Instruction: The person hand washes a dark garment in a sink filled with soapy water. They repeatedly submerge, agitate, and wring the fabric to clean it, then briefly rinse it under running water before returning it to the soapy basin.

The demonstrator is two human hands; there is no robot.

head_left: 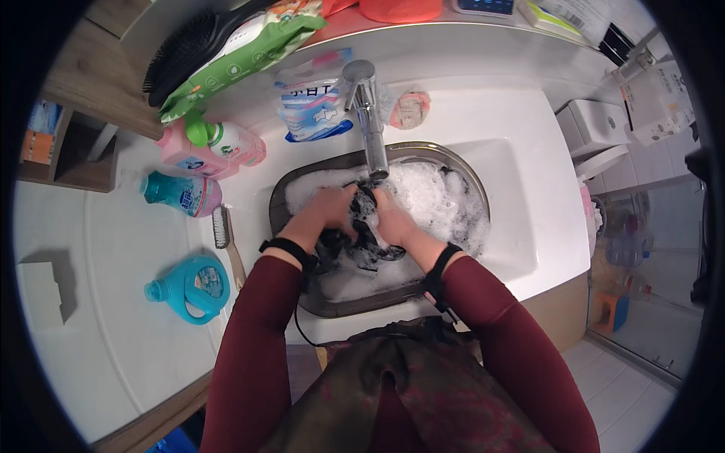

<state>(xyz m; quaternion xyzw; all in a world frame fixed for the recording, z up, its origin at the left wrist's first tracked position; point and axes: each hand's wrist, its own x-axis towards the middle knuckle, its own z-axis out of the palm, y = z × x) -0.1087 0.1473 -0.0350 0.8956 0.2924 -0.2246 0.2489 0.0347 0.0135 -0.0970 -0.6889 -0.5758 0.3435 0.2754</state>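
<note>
Dark, wet cloth (364, 240), streaked with foam, is bunched between my two hands in a greyish oval basin (347, 308). My left hand (332, 211) is closed on its left side, fingers curled and slightly blurred. On the opposite side my right hand (393, 217) grips the same cloth, its thumb toward the tap. White suds (432, 198) cover much of the water, thickest to the right of my hands. More dark fabric shows through the foam near the basin's right wall. The cloth's kind cannot be made out.
A chrome tap (370, 124) reaches over the basin's far edge. Left stand a teal jug (198, 289), a scrubbing brush (221, 228), a teal-capped bottle (181, 194) and pink bottles (236, 143). A detergent bag (313, 98) and a pinkish soap-like piece (410, 110) lie behind.
</note>
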